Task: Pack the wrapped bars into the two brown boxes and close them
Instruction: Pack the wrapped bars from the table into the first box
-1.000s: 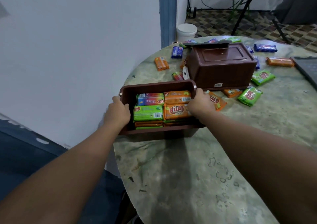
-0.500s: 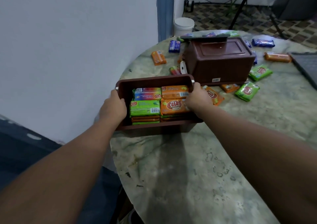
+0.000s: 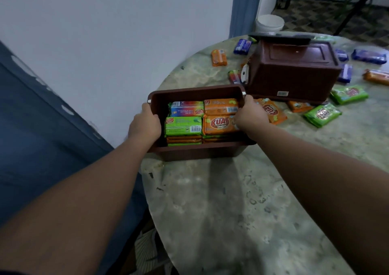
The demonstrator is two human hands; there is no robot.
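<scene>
My view swings left, so more of the wall and the blue floor shows past my left hand [image 3: 145,125]. The open brown box [image 3: 195,93] I grip at both ends now juts a little farther past the desk [image 3: 231,201] rim on my left hand's side than a second ago. My right hand [image 3: 251,114] sits a touch deeper over the orange bar [image 3: 220,124], hiding more of its label.

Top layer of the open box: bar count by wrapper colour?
orange bars: 2
green bar: 1
blue-and-red bar: 1
Total: 4 on the top layer of the open brown box; the layers below are mostly hidden.
</scene>
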